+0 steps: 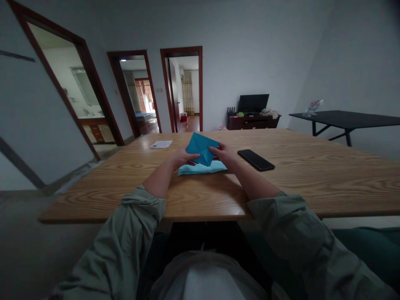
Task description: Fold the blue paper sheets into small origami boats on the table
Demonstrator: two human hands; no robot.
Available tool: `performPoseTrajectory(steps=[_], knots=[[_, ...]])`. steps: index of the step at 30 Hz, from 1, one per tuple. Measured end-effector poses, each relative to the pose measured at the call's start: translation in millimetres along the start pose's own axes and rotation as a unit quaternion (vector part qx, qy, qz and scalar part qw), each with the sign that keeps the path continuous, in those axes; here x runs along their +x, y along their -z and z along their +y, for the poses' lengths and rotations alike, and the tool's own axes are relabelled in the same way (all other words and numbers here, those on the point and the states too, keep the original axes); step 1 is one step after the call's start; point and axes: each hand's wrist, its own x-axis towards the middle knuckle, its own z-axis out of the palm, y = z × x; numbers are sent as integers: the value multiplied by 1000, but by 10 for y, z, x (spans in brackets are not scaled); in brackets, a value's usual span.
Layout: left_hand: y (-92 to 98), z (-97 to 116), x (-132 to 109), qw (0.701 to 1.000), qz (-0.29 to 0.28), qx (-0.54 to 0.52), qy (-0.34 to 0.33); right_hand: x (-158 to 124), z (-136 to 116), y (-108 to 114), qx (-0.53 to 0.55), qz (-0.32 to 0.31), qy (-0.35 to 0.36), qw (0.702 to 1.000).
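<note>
Pinching a folded sheet of blue paper (195, 143) between both hands, above the wood-grained tabletop (125, 183), straight ahead of the body. Gripping its left side with the left hand (184, 157), with the thumb along the upper face and the fingers curled underneath. Gripping its right side with the right hand (225, 152), with the thumb on the face, close to a small folded flap, and the fingers behind. Held at a tilt, with one corner pointing up and away and with creases across the face.

Just below the hands, lying on the tabletop and partly hidden: a folded piece of pale-blue paper (206, 168). Impossible to tell any contact between the two papers. Dressed in rolled grey-green sleeves (115, 246), with bare forearms stretched over the near edge.

To the right of the right hand, near but apart, set slantwise on the tabletop: a black smartphone (256, 160). To the left, near the far edge: a white printed card (161, 144).

Farther back, against the wall: a dark cabinet (250, 122) bearing a black television (253, 103), with pale cloth (269, 112) heaped beside it. Off to the right: a black folding table (350, 118), with something clear on it, too small to make out. Toward the left: three doorways (200, 91) framed in red-brown wood, with a mirror (85, 86) visible through the nearest and a curtain (187, 89) through the rightmost.
</note>
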Motion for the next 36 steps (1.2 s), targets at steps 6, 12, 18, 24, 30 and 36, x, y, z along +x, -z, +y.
performPoseTrajectory(steps=[6,12,18,24,30,36], knots=[[24,-46,71,998,49,29,-13,5,2,16,-67,30,5,997],[23,-20,75,997,70,27,-15,41,37,36,-109,44,21,993],[-5,48,76,993,108,21,-36,-31,13,35,-329,123,165,922],[-107,132,10,996,39,-70,-30,-114,-46,-39,-410,51,215,885],[-240,104,-29,995,-5,-63,-78,-95,-9,-76,-319,-23,136,938],[-278,82,4,991,23,-20,-127,-77,1,-99,-209,-59,135,967]])
